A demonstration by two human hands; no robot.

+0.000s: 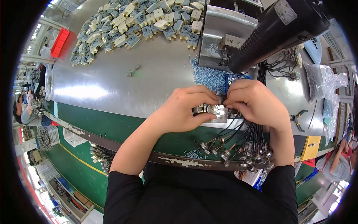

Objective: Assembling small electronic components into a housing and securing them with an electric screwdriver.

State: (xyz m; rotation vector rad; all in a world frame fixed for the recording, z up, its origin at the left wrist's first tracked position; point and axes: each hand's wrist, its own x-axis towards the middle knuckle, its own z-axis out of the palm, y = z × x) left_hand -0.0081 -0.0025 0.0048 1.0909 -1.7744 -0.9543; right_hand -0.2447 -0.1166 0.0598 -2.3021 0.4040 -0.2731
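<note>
My left hand [182, 108] grips the left side of a small metal part with a round centre [212, 109], its thumb below and its fingers above. That part rests on a small metal plate [222, 119] near the bench's front. Just to the right, my right hand [259, 102] is closed, fingertips and thumb pressed together beside the part; whatever they pinch is hidden. Black cables [253, 128] run from under my right hand toward the front edge, ending in a cluster of round metal pieces [246, 153]. Beyond my fingertips lie loose small screws [209, 77] and a blue tray [240, 77].
Grey and white switch-like units [149, 18] are heaped at the far left. A black cylindrical tool [276, 33] leans over the right side by a metal bracket [220, 33]. Pliers [298, 120], a plastic bag [326, 80] and a yellow object [310, 147] lie right. Springs [133, 70] lie left.
</note>
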